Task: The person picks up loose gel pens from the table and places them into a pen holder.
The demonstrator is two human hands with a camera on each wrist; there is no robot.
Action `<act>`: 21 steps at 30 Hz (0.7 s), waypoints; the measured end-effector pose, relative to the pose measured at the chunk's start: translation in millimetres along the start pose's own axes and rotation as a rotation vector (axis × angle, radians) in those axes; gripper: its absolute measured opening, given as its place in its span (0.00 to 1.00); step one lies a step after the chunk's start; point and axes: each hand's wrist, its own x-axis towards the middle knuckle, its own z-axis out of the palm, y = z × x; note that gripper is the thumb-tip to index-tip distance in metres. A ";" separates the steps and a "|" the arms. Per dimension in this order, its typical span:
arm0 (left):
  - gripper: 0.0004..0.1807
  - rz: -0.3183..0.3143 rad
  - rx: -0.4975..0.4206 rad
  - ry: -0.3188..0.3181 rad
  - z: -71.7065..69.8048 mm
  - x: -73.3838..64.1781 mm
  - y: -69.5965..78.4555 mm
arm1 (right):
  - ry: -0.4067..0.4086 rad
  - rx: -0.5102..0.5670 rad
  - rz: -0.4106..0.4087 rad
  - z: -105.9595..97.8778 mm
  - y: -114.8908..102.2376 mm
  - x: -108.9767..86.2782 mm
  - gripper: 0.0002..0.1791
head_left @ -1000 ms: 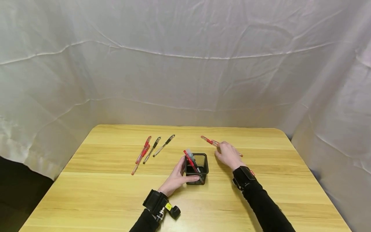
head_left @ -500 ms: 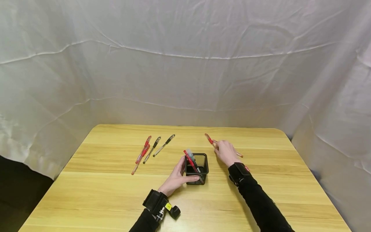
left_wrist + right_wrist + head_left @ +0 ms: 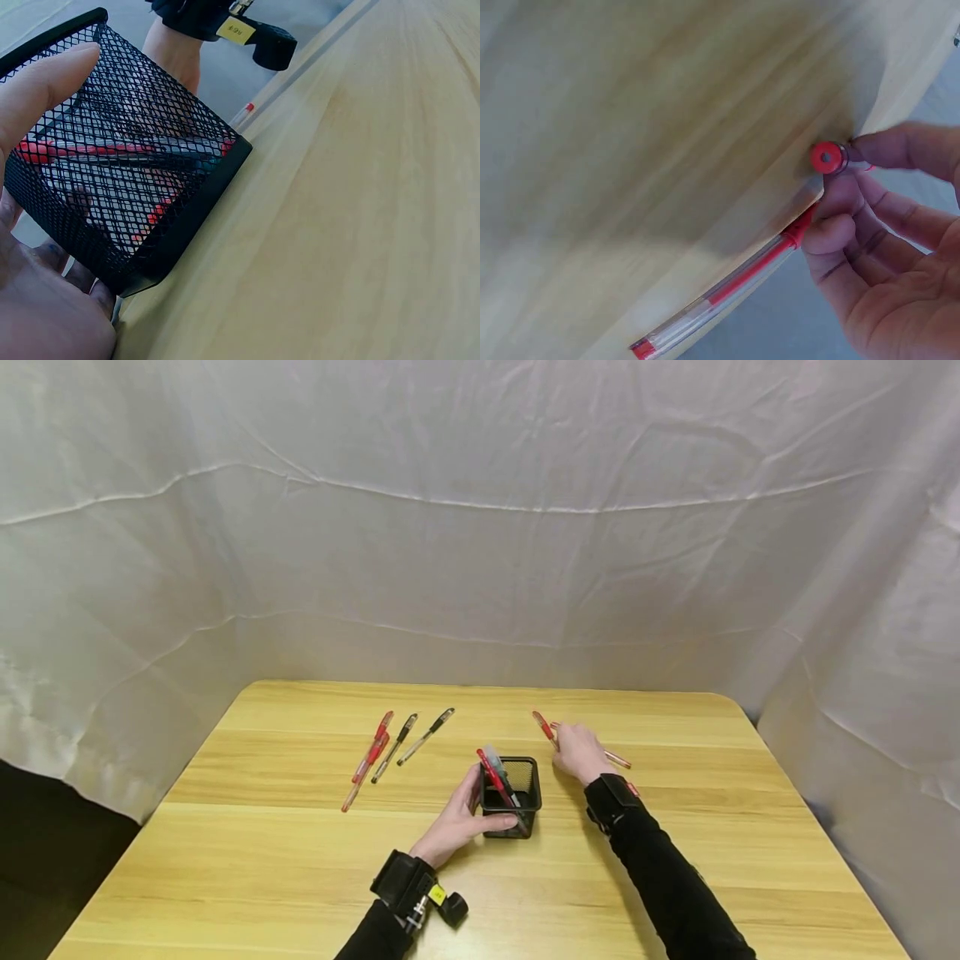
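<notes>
My left hand (image 3: 453, 827) grips a black mesh pen holder (image 3: 530, 800), its thumb lying along the near wall. Inside lean a red pen (image 3: 491, 772) and a dark pen with a greyish top; the mesh (image 3: 150, 97) partly veils them in the left wrist view. Beyond the holder's right side, my right hand (image 3: 582, 752) pinches a red gel pen (image 3: 542, 722) between thumb and fingers. Its red end (image 3: 826, 157) faces the right wrist camera. A second red gel pen (image 3: 754, 277) lies on the table under that hand, which hides its middle in the head view.
Left of the holder, two red pens (image 3: 367, 772) lie overlapping on the wooden table (image 3: 247, 852). Beside them are two pens with black caps (image 3: 406, 728), spread at a slant. A pale cloth (image 3: 480, 568) hangs behind the table and along its sides.
My right hand has shifted slightly left, turning the pinched red pen to a steeper angle. The other red pen stays on the table. My left hand and the holder have hardly moved.
</notes>
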 end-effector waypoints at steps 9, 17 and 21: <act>0.60 0.030 -0.012 -0.008 -0.6 2.1 -1.2 | -0.056 0.096 0.007 -1.5 2.8 -16.1 0.22; 0.62 0.024 -0.018 -0.009 -0.1 1.1 -0.4 | -0.012 0.141 0.002 -2.2 3.8 -32.5 0.18; 0.62 0.021 -0.019 -0.011 0.2 0.7 0.0 | -0.007 0.157 0.037 -0.7 4.4 -37.9 0.07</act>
